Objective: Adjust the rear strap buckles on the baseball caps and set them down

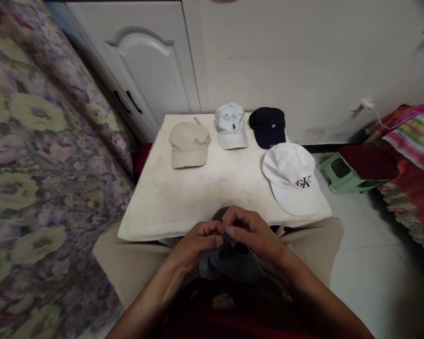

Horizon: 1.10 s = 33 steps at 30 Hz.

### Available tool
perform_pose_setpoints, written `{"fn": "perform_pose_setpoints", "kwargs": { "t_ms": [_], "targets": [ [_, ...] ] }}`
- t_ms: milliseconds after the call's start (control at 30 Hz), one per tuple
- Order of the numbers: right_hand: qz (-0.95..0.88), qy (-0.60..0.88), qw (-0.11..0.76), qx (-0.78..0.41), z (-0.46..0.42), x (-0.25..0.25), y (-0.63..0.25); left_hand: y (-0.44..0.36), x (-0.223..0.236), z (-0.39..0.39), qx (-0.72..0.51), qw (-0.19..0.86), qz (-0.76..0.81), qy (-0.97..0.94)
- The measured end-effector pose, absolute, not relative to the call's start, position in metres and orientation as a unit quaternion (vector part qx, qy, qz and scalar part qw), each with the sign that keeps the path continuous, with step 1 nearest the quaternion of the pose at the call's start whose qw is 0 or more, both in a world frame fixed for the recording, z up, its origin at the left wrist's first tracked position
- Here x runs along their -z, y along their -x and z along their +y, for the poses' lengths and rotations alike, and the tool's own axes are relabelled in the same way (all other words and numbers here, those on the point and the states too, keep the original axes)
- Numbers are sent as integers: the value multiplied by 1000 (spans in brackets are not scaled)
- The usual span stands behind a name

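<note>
A dark grey cap point(240, 267) rests in my lap at the table's near edge, with its inside partly turned up toward me. My left hand point(207, 236) pinches the cap's dark strap from the left side. From the right, my right hand point(247, 228) grips the same strap between thumb and curled fingers. The exact fastening is too small and dark to make out. Beyond my hands, a beige cap point(189, 143), a pale cap with a small navy logo point(231, 125), a navy cap point(268, 126) and a white cap with black letters point(291, 176) lie on the table.
The table point(155, 197) has a cream cloth cover and stands against a wall and a white cabinet point(144, 61). A floral curtain point(38, 188) hangs at the left. On the right are a green stool point(339, 176) with a dark red top and a cloth-covered bed point(420, 174).
</note>
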State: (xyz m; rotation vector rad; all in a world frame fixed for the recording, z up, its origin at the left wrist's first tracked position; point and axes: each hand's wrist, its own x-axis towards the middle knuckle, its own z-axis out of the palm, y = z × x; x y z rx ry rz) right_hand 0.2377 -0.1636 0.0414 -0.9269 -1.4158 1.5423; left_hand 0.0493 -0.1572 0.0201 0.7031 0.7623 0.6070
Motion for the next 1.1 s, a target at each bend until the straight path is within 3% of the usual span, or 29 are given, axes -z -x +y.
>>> {"fn": "perform_pose_setpoints", "kwargs": {
  "t_ms": [300, 1100],
  "targets": [
    [-620, 424, 399, -526, -165, -43, -241, -50, -21, -157, -293, 815, 375, -330],
    [-683, 391, 359, -501, -161, -46, -249, -49, -16, -157, -274, 806, 394, -346]
  ]
}}
